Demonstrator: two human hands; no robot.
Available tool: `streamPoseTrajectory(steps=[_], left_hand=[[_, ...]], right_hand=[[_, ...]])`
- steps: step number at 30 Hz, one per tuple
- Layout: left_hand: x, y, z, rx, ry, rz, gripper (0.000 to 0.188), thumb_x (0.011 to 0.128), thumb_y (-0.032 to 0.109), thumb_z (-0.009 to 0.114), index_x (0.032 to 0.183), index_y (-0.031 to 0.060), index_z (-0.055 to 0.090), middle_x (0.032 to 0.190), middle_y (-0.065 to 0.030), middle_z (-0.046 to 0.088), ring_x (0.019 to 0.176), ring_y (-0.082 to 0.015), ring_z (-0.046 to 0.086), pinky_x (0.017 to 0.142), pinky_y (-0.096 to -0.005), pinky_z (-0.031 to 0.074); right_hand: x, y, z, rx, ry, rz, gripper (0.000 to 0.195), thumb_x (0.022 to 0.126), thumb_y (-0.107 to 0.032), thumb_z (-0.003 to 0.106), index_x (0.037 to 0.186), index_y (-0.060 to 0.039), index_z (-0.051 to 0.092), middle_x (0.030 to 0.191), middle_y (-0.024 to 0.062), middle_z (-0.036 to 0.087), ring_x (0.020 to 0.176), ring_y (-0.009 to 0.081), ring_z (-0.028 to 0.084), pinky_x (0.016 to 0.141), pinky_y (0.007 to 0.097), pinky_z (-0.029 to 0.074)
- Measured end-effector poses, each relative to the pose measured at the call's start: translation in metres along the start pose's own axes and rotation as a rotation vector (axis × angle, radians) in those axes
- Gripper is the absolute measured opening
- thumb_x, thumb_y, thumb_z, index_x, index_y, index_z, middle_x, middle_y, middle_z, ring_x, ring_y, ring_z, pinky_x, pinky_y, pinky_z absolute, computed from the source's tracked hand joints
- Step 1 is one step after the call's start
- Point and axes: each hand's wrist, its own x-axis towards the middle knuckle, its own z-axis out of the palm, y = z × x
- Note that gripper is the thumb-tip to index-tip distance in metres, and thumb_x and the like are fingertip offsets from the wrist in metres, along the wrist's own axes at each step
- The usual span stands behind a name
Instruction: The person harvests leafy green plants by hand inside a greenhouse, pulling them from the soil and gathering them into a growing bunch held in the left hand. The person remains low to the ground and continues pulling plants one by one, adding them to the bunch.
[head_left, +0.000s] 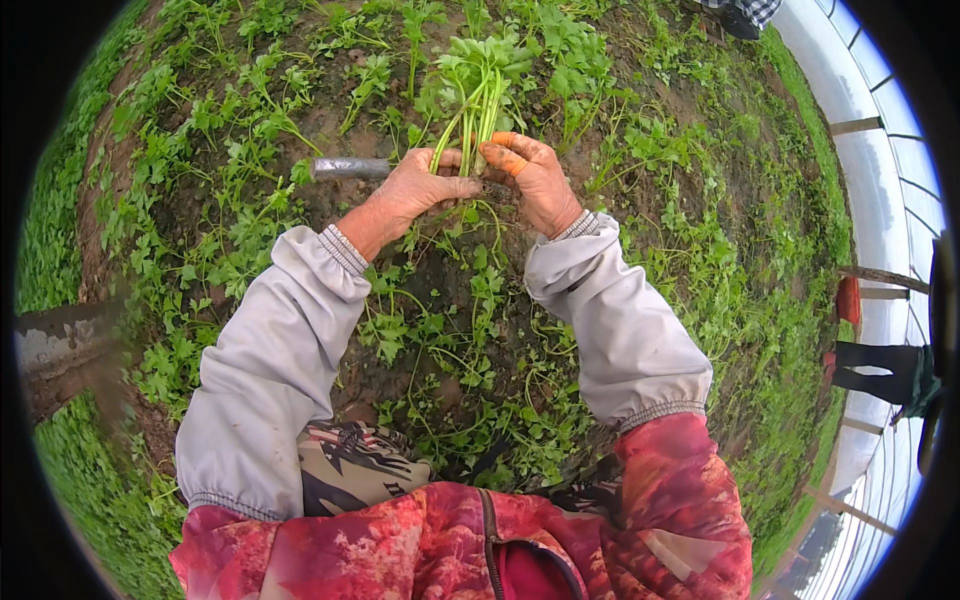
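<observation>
A small bunch of leafy green stalks, apparently celery (480, 97), stands upright between my hands with its leaves pointing away from me. Around the lower stalks, my left hand (427, 180) is closed, its thumb lying across the base. My right hand (536, 180) pinches the bunch near its lower end from the other side. Orange coverings wrap some of its fingers, and soil stains both hands. A grey metal tube (349, 168) sticks out to the left behind my left hand; its other end is hidden, so whether the hand touches it I cannot tell.
Similar leafy plants (480, 292) grow or lie across dark soil (450, 390). A person in dark trousers (874, 367) stands at the right near plastic greenhouse sheeting (877, 195). Part of another person (739, 15) shows at the top right. A low concrete edge (64, 341) lies left.
</observation>
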Motion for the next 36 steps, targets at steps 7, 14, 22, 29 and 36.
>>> streamPoseTrajectory(steps=[7,14,22,29,36], left_hand=[[-0.001,0.003,0.01,-0.056,0.086,-0.012,0.019,0.076,0.005,0.057,0.095,0.0015,0.06,0.08,-0.0069,0.066,0.047,-0.0014,0.042,0.041,-0.0159,0.032],[0.001,-0.001,0.024,0.097,0.217,0.025,0.018,0.073,0.004,0.06,0.091,0.0035,0.059,0.064,0.0018,0.055,0.047,-0.004,0.043,0.041,-0.0179,0.032],[0.017,-0.003,0.024,0.088,0.302,0.114,0.012,0.072,0.001,0.059,0.08,0.0066,0.052,0.066,-0.0006,0.056,0.044,-0.0043,0.043,0.039,-0.018,0.033],[-0.003,0.004,-0.016,-0.083,0.388,0.199,0.012,0.079,0.013,0.066,0.082,0.0071,0.057,0.08,-0.0046,0.065,0.048,-0.0016,0.04,0.042,-0.0157,0.032],[-0.019,0.019,-0.011,-0.12,0.389,0.37,0.016,0.08,0.005,0.058,0.094,0.0027,0.064,0.073,0.0026,0.06,0.05,-0.0014,0.041,0.044,-0.0169,0.031]], right_hand=[[-0.008,-0.007,-0.007,-0.193,0.114,-0.152,0.018,0.074,-0.01,0.069,0.088,0.0016,0.065,0.075,0.0015,0.062,0.065,0.0068,0.053,0.061,0.0222,0.044],[-0.028,-0.013,-0.008,-0.257,0.157,-0.183,0.016,0.076,-0.008,0.068,0.09,-0.0003,0.063,0.075,0.0019,0.062,0.064,0.0065,0.055,0.057,0.0201,0.045],[-0.039,-0.032,-0.01,-0.186,0.226,-0.393,0.01,0.078,-0.006,0.066,0.085,0.0003,0.063,0.07,0.0037,0.062,0.057,0.0077,0.056,0.05,0.0193,0.045],[-0.04,-0.059,-0.108,-0.547,0.388,-0.351,0.015,0.077,-0.007,0.067,0.089,0.0003,0.064,0.077,0.0071,0.065,0.064,0.0117,0.061,0.057,0.0217,0.049],[-0.045,0.056,-0.164,-1.052,0.508,-0.077,0.015,0.068,-0.015,0.069,0.082,-0.0075,0.068,0.073,0.0097,0.066,0.066,0.0195,0.063,0.064,0.0295,0.05]])
